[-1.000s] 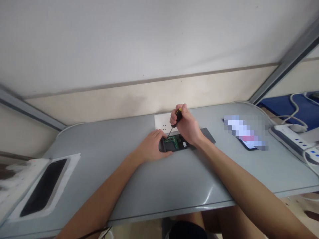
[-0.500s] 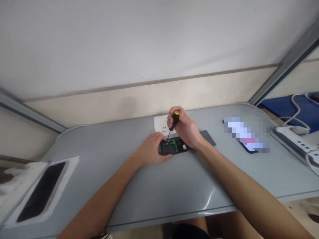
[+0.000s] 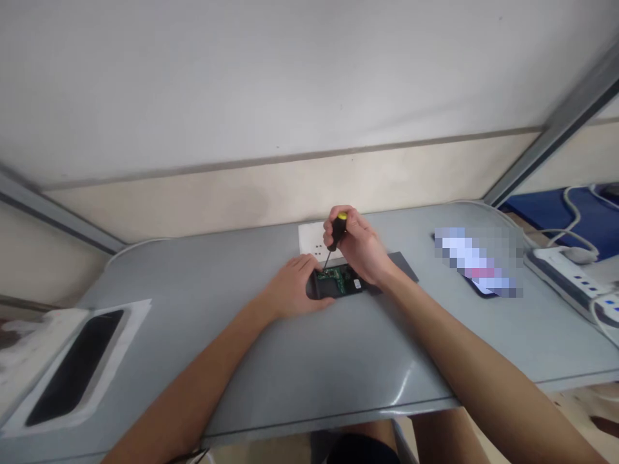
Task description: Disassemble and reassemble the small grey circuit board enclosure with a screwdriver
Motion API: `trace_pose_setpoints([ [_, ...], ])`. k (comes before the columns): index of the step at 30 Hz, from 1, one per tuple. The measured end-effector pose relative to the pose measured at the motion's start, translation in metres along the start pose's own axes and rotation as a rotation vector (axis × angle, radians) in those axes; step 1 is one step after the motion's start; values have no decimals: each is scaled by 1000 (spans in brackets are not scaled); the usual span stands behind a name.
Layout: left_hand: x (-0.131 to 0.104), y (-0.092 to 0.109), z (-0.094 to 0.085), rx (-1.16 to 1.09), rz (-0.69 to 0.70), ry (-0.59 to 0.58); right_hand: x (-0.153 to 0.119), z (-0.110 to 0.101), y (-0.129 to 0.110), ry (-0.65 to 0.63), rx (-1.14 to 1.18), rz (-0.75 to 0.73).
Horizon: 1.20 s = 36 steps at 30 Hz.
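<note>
My right hand (image 3: 355, 241) is wrapped round a screwdriver (image 3: 339, 225) with a black handle and a yellow end cap. Its thin shaft slants down to the upper left part of a green circuit board (image 3: 336, 276), which sits inside an opened black device (image 3: 351, 285). My left hand (image 3: 297, 287) grips the left end of that device, thumb along the near edge and fingers over the far one. Behind the device lies a white sheet (image 3: 309, 238) with several small dark dots, probably screws. A dark grey flat panel (image 3: 402, 267) shows to the right, partly under my right wrist.
A phone (image 3: 476, 264) with a lit, blurred screen lies on the grey table (image 3: 338, 367) to the right. Beyond it are a white power strip (image 3: 570, 280) and cables. At left, a black flat object (image 3: 75, 367) lies on white paper. A wall stands behind.
The screwdriver has tilted very slightly, its handle end moving a little to the left. Both hands keep their grips, and the view has shifted slightly.
</note>
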<state>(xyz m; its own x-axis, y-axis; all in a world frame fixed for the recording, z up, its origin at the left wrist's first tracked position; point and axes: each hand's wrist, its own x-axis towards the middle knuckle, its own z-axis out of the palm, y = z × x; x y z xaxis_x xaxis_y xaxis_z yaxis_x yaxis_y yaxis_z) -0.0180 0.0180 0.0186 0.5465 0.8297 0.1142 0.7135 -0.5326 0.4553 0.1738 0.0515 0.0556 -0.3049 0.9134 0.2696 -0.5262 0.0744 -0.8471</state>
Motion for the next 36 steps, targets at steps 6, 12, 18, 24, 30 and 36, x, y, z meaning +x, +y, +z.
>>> trace_pose_setpoints([
  [6,0,1,0,4,1,-1,1,10,5,96,63,4],
  [12,0,2,-1,10,3,-5,-5,9,12,70,-47,-95],
  [18,0,-2,1,22,10,9,-2,4,10,67,-143,-195],
  [24,0,-6,4,22,20,26,-1,0,3,8,-103,-111],
  [30,2,-2,4,41,53,36,-1,6,2,76,-41,-90],
  [36,2,-2,5,73,63,63,0,6,5,181,-34,-123],
])
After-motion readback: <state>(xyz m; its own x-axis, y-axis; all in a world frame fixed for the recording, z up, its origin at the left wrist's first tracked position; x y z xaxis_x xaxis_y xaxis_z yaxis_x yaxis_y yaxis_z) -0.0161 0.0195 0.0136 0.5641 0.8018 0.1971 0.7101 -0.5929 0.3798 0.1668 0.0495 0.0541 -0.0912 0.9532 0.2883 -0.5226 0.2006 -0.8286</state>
